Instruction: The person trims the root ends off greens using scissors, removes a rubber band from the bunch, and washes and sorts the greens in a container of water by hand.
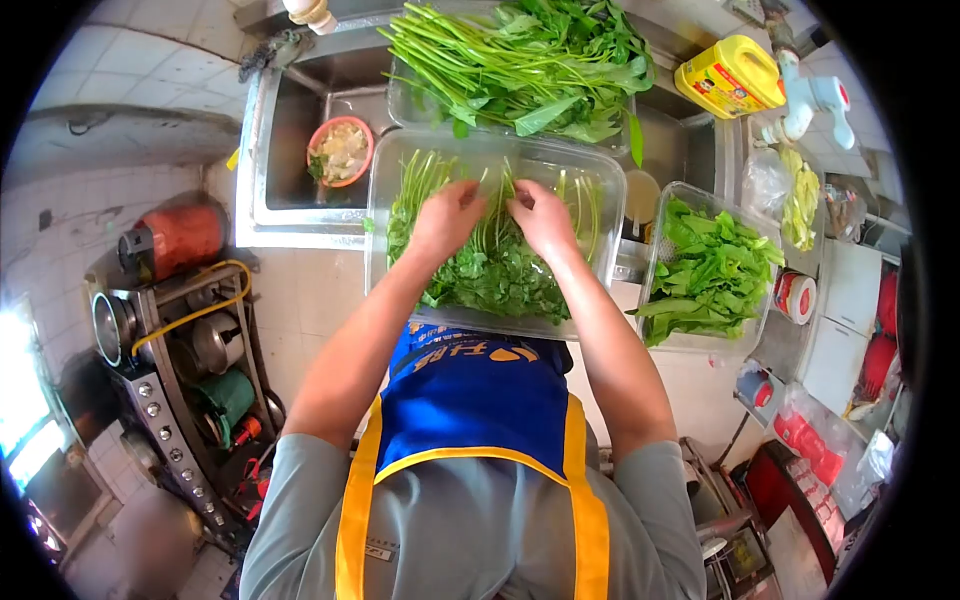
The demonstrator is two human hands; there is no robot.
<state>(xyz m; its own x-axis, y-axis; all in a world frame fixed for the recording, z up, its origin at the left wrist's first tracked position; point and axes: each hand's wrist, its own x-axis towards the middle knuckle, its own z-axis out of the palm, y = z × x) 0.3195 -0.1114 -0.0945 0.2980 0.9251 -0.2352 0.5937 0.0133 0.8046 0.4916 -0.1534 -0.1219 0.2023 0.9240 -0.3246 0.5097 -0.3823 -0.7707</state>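
A clear plastic tub (612, 250) sits in front of me at the sink's edge, holding leafy greens (500, 280) with thin pale stems toward the far side and dark leaves toward me. Both of my hands reach into it. My left hand (455, 212) is closed, its curled fingers at the stems left of the middle. Just to the right, my right hand (540, 215) pinches some upright stems between thumb and fingers. The fingertips are partly hidden among the stems, and a narrow gap separates the two hands.
Behind the tub, another clear container holds long-stemmed greens (530, 70). A pink bowl of scraps (340, 152) stands in the sink (290, 215). To the right are a tub of lettuce-like leaves (710, 270), a yellow jug (730, 78) and a tap (815, 100). A stove (165, 420) stands left.
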